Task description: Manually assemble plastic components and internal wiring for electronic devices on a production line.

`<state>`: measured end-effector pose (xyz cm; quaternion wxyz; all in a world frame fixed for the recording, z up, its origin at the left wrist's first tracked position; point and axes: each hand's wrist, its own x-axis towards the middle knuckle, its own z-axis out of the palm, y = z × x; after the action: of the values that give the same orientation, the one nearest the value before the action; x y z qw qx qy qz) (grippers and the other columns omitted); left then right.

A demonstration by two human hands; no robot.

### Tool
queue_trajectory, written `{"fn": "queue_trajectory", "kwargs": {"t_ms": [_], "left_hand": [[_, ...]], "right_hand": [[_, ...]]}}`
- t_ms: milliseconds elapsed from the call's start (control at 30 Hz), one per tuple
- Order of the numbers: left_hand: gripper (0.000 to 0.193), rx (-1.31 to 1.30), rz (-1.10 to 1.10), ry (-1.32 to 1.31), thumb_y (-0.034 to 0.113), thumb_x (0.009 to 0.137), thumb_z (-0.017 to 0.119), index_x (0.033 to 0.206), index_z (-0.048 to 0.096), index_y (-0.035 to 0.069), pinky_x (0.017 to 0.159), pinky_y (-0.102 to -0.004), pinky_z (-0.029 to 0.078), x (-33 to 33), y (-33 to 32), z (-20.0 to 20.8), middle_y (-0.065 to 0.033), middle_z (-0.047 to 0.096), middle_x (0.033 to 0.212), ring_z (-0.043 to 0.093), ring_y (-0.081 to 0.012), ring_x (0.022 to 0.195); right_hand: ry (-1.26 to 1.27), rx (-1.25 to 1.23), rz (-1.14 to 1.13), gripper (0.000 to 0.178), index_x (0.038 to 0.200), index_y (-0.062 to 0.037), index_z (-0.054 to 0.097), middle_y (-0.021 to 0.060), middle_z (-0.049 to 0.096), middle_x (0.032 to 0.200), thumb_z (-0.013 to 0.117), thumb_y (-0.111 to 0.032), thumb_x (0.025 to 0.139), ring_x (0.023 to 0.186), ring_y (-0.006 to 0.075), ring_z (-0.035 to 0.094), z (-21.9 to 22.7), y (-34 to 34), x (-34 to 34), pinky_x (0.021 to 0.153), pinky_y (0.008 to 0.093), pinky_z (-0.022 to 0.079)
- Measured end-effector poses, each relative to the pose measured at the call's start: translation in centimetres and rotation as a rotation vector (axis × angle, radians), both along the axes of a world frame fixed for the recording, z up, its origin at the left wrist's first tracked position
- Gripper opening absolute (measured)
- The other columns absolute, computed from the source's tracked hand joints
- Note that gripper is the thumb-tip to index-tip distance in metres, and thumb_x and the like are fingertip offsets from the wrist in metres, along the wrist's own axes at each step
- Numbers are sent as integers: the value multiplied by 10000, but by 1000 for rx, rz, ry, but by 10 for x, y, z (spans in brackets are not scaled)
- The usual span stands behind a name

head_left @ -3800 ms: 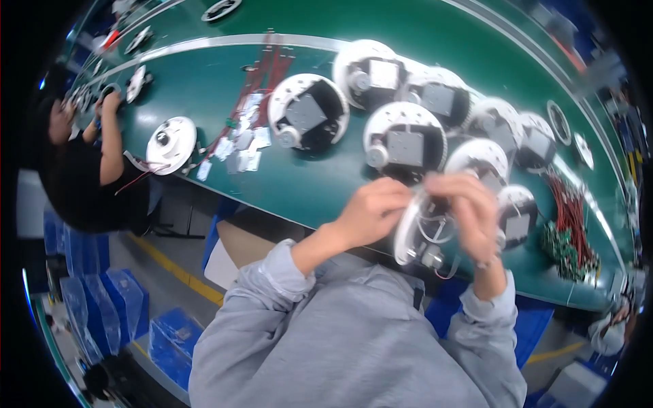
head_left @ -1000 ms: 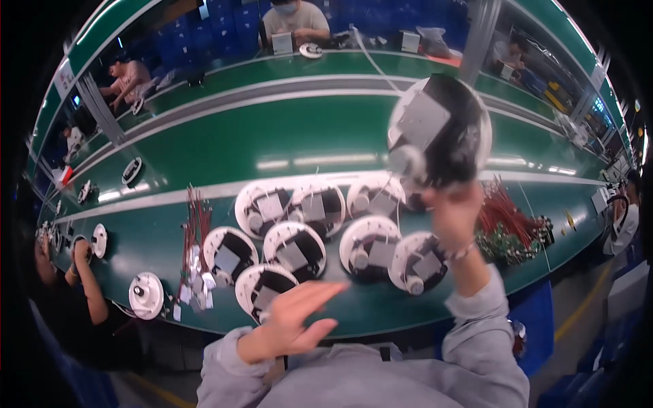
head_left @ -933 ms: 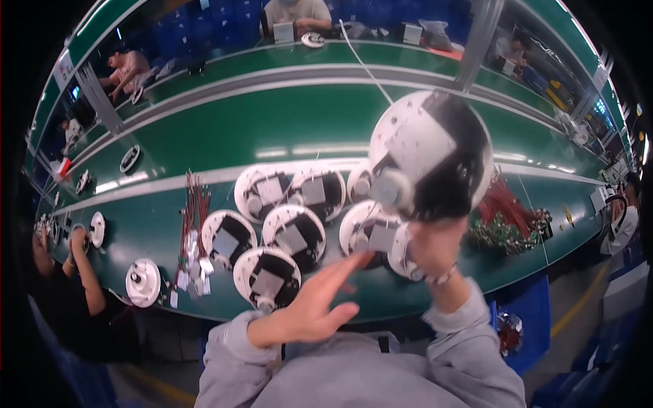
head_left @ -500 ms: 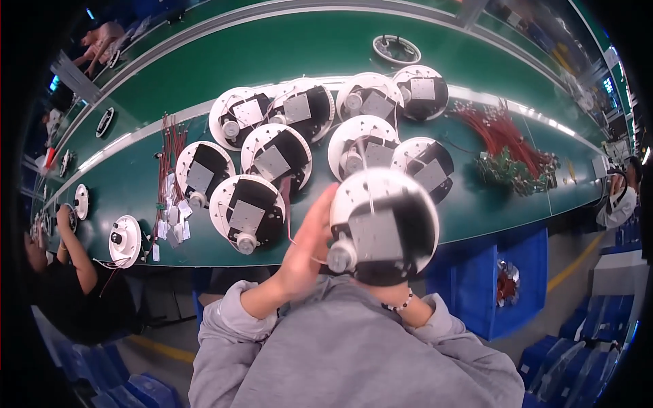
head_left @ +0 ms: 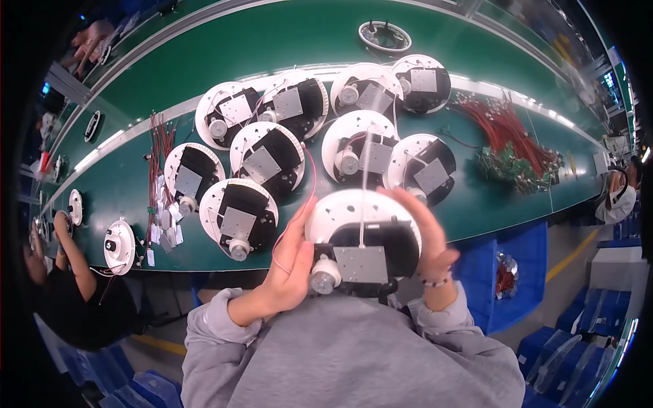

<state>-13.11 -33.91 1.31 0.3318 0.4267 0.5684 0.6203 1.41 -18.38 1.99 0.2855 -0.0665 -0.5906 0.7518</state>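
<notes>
In front of my body is a round white unit (head_left: 323, 216) with a black panel, a grey metal plate (head_left: 360, 265) and a clear-capped cylinder (head_left: 325, 275). My left hand (head_left: 289, 265) is closed on its left edge. A thin red wire (head_left: 314, 180) loops down to that hand. My right hand (head_left: 428, 238) lies along the unit's right rim, its fingers stretched and the thumb apart; it is slightly blurred. A pale cable (head_left: 366, 177) rises from the grey plate. Several similar round units (head_left: 238, 221) are on the green bench (head_left: 469, 211) beyond.
Red wire bundles with green boards (head_left: 520, 166) lie at right, another wire bundle (head_left: 162, 143) at left. A white ring (head_left: 385, 37) lies at the back. A blue bin (head_left: 520, 299) stands below right. A co-worker's arm (head_left: 78, 262) is at left.
The round unit has moved slightly left and down and is tilted differently. My right hand has come from beneath it to its right rim. My left hand keeps hold.
</notes>
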Motion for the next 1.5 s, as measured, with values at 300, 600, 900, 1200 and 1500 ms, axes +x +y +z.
{"fn": "queue_trajectory", "kwargs": {"t_ms": [300,600,900,1200,1500], "left_hand": [[421,-105,-12,-87,52,873,317,1268,261,-85,931,-278,299,-8,-6,-6,-190,394,1223,419,-227,1104],[351,-207,-136,97,49,830,367,1168,406,-41,894,-338,350,-5,-2,-18,-197,431,1157,451,-313,1049],[463,-45,-73,351,94,775,486,1211,379,-17,908,-411,344,-3,8,-32,-213,424,1168,429,-334,1095],[568,-191,-69,-193,67,668,692,1173,443,-9,628,-241,541,-12,2,-29,-84,407,1053,492,-168,961],[160,-295,-72,-459,22,805,542,949,524,-45,587,-207,532,-9,6,-31,-57,441,955,524,-128,883]], "right_hand": [[-352,689,367,368,1128,37,497,182,500,1160,509,-130,800,1114,313,440,44,34,-47,931,368,333],[-252,1130,492,413,1047,-10,544,139,523,1113,610,-290,750,1082,315,441,35,8,-74,921,455,308],[-72,677,513,150,926,-18,529,93,545,1072,442,-112,846,1179,296,373,30,-19,-81,987,460,260],[-1,112,172,588,832,51,539,-48,304,491,228,-440,917,493,43,295,49,17,-48,474,214,238],[-135,976,-319,62,701,0,599,86,525,658,573,56,701,599,174,494,34,44,-38,581,288,401]]}}
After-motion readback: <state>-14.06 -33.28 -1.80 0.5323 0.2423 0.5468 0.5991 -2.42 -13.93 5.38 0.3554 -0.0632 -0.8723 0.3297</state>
